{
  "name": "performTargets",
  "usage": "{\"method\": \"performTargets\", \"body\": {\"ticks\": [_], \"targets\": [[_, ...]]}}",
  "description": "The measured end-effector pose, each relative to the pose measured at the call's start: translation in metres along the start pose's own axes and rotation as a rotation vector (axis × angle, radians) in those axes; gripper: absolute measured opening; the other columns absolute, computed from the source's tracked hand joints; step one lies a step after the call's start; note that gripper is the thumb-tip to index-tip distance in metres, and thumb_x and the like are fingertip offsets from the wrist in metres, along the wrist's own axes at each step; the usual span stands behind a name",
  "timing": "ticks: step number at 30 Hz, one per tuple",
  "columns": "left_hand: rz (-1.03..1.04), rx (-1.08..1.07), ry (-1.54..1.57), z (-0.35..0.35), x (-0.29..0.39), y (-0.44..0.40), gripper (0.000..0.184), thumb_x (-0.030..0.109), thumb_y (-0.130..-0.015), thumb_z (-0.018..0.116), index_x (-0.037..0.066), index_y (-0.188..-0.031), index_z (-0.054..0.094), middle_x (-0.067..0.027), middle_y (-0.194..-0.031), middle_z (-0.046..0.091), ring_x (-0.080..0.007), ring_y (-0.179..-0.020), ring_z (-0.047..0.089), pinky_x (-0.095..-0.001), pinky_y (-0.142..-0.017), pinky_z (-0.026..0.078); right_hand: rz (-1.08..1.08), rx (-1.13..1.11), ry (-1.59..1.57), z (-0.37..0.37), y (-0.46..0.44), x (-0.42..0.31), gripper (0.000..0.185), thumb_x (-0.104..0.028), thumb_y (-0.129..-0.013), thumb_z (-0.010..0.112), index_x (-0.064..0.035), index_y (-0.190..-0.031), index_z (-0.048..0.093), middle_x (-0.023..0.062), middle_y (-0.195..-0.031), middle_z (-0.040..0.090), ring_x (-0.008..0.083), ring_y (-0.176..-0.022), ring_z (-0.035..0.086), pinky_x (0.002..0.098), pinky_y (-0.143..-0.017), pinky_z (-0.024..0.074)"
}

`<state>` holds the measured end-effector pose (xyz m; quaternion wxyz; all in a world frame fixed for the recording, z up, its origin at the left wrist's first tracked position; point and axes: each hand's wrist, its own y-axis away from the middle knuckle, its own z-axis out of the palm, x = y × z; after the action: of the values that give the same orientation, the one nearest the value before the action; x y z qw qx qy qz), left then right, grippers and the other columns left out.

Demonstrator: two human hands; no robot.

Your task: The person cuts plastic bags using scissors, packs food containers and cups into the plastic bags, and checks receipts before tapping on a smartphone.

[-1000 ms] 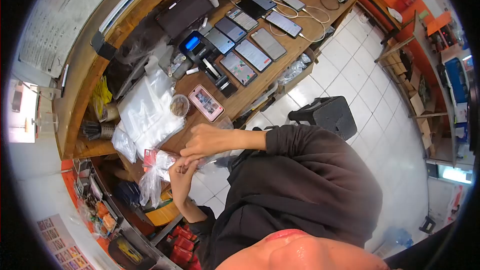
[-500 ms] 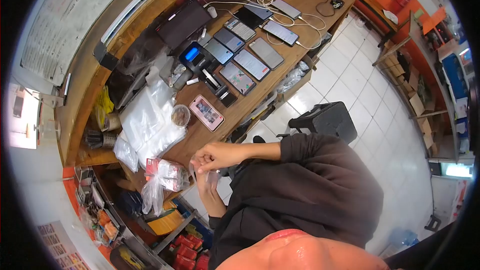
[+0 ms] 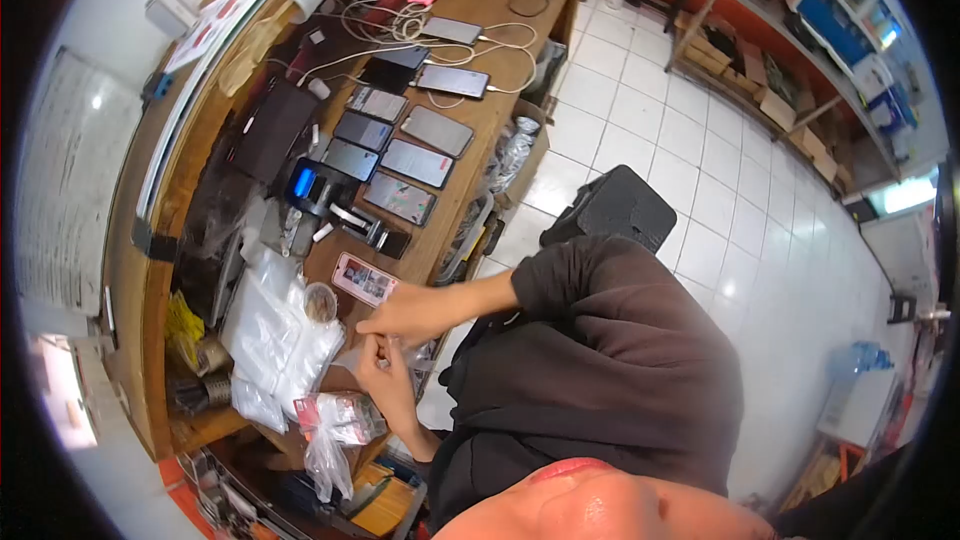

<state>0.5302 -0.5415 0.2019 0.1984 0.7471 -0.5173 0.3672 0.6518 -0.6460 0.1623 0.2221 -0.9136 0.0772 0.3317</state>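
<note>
My right hand [image 3: 405, 313] is closed, with its fingertips against those of my left hand [image 3: 385, 372], whose fingers are pinched together. Thin clear plastic [image 3: 423, 351] shows around both hands, and its edges are hard to make out. Just beyond my right hand lies a pink-framed phone [image 3: 364, 279] on the wooden table [image 3: 440, 240]. A round clear tub [image 3: 320, 303] stands to the left of my hands, by a stack of clear plastic bags [image 3: 268, 325]. Below it sits a red and white bundle [image 3: 345, 418] in a knotted clear bag.
Several phones [image 3: 418, 162] lie in rows, some joined to white cables [image 3: 520, 50]. A black device with a blue screen [image 3: 310, 183] stands beside them. A black stool [image 3: 620, 210] is on the tiled floor [image 3: 690, 155]. Wooden shelving [image 3: 790, 120] runs along the far side.
The view has turned, so the table and phones appear shifted left. My hands have moved apart slightly and back together, with clear plastic still between them. The knotted bundle stays on the table edge.
</note>
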Motion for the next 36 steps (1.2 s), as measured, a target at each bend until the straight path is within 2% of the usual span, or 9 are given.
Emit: {"method": "performTargets", "body": {"ticks": [6,8,14,16,23,27,31,33,36], "targets": [[0.265,-0.036,-0.217,-0.001,0.004,-0.003,0.022,0.015,-0.088,0.054,-0.004,-0.076,0.051,-0.0182,-0.065,0.050,-0.0335,-0.062,0.046,-0.0417,-0.062,0.037,0.039,0.163,0.099,-0.027,0.015,-0.008,0.024,-0.022,-0.073,0.063,-0.0042,-0.085,0.052,0.0130,-0.078,0.058,0.0323,-0.073,0.061,0.0442,-0.055,0.0447],[0.054,-0.074,-0.167,0.001,0.025,-0.005,0.019,0.012,-0.089,0.050,-0.004,-0.081,0.054,-0.0229,-0.072,0.055,-0.0419,-0.068,0.054,-0.0454,-0.061,0.040,0.041,0.186,0.019,-0.025,0.021,-0.006,0.025,-0.022,-0.073,0.063,-0.0044,-0.087,0.052,0.0115,-0.079,0.058,0.0325,-0.072,0.060,0.0440,-0.055,0.0443],[0.084,-0.069,-0.014,0.015,0.028,0.008,0.019,0.007,-0.090,0.044,-0.007,-0.094,0.056,-0.0283,-0.079,0.059,-0.0476,-0.081,0.057,-0.0465,-0.064,0.042,-0.128,0.362,-0.349,-0.011,0.030,-0.011,0.020,-0.019,-0.079,0.059,-0.0007,-0.081,0.051,0.0138,-0.071,0.052,0.0352,-0.068,0.053,0.0446,-0.062,0.0427],[0.112,-0.141,0.032,0.018,0.013,0.010,0.020,0.008,-0.090,0.043,-0.008,-0.095,0.056,-0.0288,-0.076,0.057,-0.0474,-0.078,0.057,-0.0458,-0.063,0.042,-0.092,0.246,-0.281,-0.004,0.035,-0.013,0.020,-0.017,-0.082,0.058,-0.0027,-0.094,0.051,0.0133,-0.079,0.053,0.0328,-0.076,0.055,0.0422,-0.066,0.0461],[-0.029,-0.198,-0.045,0.004,0.006,0.009,0.027,0.014,-0.095,0.038,-0.010,-0.095,0.052,-0.0295,-0.066,0.048,-0.0408,-0.057,0.039,-0.0449,-0.056,0.035,-0.114,-0.220,0.229,-0.047,0.029,0.001,0.016,-0.018,-0.082,0.057,-0.0039,-0.090,0.053,0.0132,-0.080,0.059,0.0322,-0.076,0.061,0.0425,-0.059,0.0474],[-0.014,-0.058,0.005,-0.001,0.000,0.008,0.030,0.016,-0.097,0.036,-0.009,-0.095,0.052,-0.0290,-0.066,0.047,-0.0343,-0.055,0.034,-0.0442,-0.055,0.035,-0.193,-0.088,0.238,-0.051,0.016,-0.006,0.016,-0.019,-0.083,0.057,-0.0048,-0.090,0.053,0.0125,-0.079,0.058,0.0306,-0.075,0.062,0.0421,-0.057,0.0470],[0.039,0.155,0.012,-0.001,0.019,-0.005,0.030,0.015,-0.097,0.036,-0.009,-0.098,0.053,-0.0271,-0.068,0.051,-0.0308,-0.055,0.043,-0.0436,-0.056,0.036,0.012,0.048,-0.060,-0.032,0.002,-0.025,0.019,-0.021,-0.093,0.048,-0.0023,-0.097,0.052,0.0160,-0.083,0.056,0.0330,-0.079,0.059,0.0416,-0.067,0.0473],[0.114,0.231,0.085,0.001,0.026,-0.009,0.031,0.015,-0.096,0.035,-0.010,-0.100,0.053,-0.0263,-0.069,0.053,-0.0301,-0.056,0.047,-0.0430,-0.057,0.038,0.063,0.316,-0.551,-0.005,-0.002,-0.030,0.025,-0.023,-0.097,0.041,0.0012,-0.096,0.048,0.0232,-0.090,0.054,0.0397,-0.091,0.054,0.0441,-0.078,0.0434],[0.076,0.097,0.236,-0.001,0.030,-0.016,0.033,0.014,-0.096,0.036,-0.009,-0.112,0.054,-0.0243,-0.100,0.062,-0.0288,-0.090,0.060,-0.0357,-0.080,0.045,0.029,0.290,-0.483,-0.001,0.001,-0.023,0.027,-0.021,-0.096,0.039,0.0025,-0.106,0.045,0.0255,-0.093,0.052,0.0403,-0.095,0.052,0.0434,-0.082,0.0415]]}}
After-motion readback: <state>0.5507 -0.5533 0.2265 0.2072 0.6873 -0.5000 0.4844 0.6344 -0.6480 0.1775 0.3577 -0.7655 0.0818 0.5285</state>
